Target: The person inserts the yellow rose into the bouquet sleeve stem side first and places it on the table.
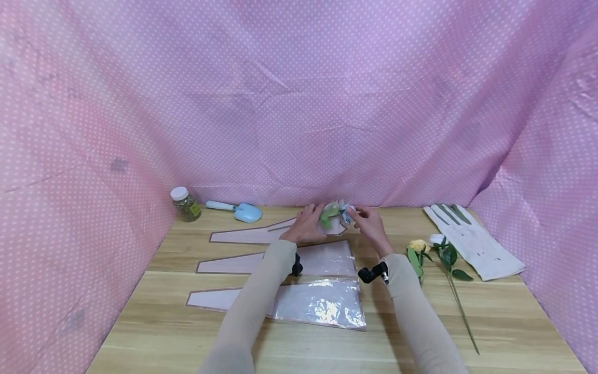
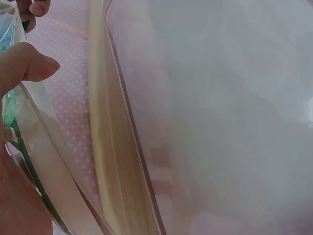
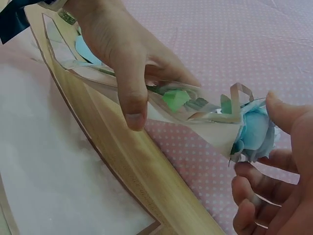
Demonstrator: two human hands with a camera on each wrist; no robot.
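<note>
A blue artificial rose (image 3: 256, 129) lies inside a clear-fronted, pale flower sleeve (image 3: 215, 137), its bloom poking out of the wide end. My left hand (image 1: 308, 224) grips the sleeve around its middle, thumb over the near side, with green leaves (image 3: 176, 99) beside it. At the open end, my right hand (image 1: 370, 227) pinches the bloom between thumb and fingers. The left wrist view shows the left thumb (image 2: 36, 63) against the sleeve and a green stem (image 2: 36, 176) within. Two flat sleeves (image 1: 327, 259) (image 1: 317, 306) lie on the table nearer to me.
To the left stand a jar (image 1: 186, 205) with a white lid and a light blue trowel (image 1: 247, 213). On the right lie a yellow rose (image 1: 418, 245), a white rose (image 1: 437, 239) with a long stem, and a white glove (image 1: 481, 252). Pink dotted cloth (image 1: 299, 130) surrounds the wooden table (image 1: 159, 322).
</note>
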